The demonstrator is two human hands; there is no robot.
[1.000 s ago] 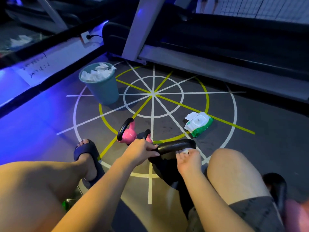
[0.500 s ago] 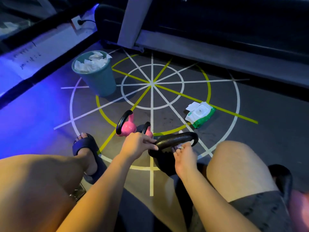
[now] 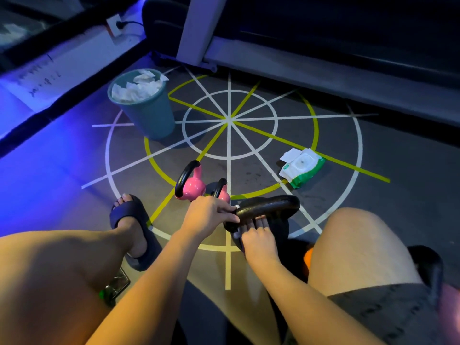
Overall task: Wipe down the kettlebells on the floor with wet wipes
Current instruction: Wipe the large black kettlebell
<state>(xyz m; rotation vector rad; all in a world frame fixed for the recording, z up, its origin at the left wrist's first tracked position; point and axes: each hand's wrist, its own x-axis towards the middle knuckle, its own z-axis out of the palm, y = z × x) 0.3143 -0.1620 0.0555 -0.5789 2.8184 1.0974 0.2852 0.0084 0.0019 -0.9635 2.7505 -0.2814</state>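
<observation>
Closest to me, the black kettlebell (image 3: pixel 271 206) sits on the floor (image 3: pixel 373 200) between the person's bare legs (image 3: pixel 356 245), so both arms can reach it with no stretch. The left hand (image 3: pixel 211 216) is on the left end of its handle, and that grip is curled tight round the bar. I think it holds there so the heavy ball cannot tip while the other hand rubs. The right hand (image 3: pixel 258 241) is under the handle, on top of the round body. Its grip looks spread out, with the fingers laid flat, pressing a white wipe (image 3: pixel 236 234) down. Only a small bit of the wipe peeks out by the thumb.

The kettlebell is dark all over, and its thick handle is smooth and a bit shiny. I cannot tell which parts are wet.

Just behind it, to the left, stand a big pink kettlebell (image 3: pixel 194 186) and a small pink kettlebell (image 3: pixel 224 197), both with black handles. Farther behind it, to the right, lies the pack of wet wipes (image 3: pixel 302 168). Its flap is open, ready for the next sheet. Far behind it, to the left, a blue bin (image 3: pixel 149 120) is full of crumpled white wipes.
</observation>
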